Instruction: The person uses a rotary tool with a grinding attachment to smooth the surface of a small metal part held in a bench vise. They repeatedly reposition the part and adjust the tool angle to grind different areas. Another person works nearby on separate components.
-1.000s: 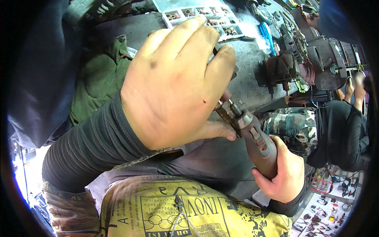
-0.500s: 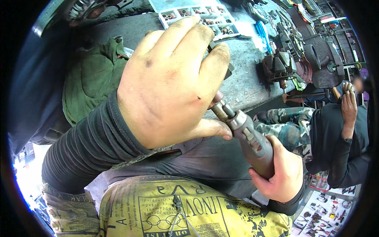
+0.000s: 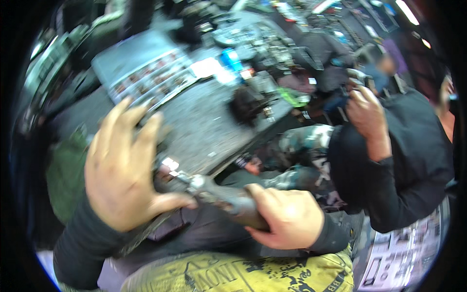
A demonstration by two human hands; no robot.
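My right hand [image 3: 287,216] is wrapped around the dark handle of a grey metal hand tool [image 3: 221,194] whose front end points left. My left hand [image 3: 124,173] is cupped over that front end and over a small dark part [image 3: 168,177] beneath the palm; most of the part is hidden and the picture is blurred. Both hands work at the near edge of a grey workbench [image 3: 204,126], above my lap and a yellow printed cloth [image 3: 233,275].
A tray of small sorted parts [image 3: 146,78], a blue can [image 3: 231,58] and dark tools lie on the bench. A green cloth [image 3: 65,180] hangs at the left. A person in black [image 3: 399,160] sits at the right, one hand [image 3: 367,112] raised.
The view has swung, so the bench and the seated person at the right show more. My hands now sit lower in the picture, with my right hand closer to the left one along the tool.
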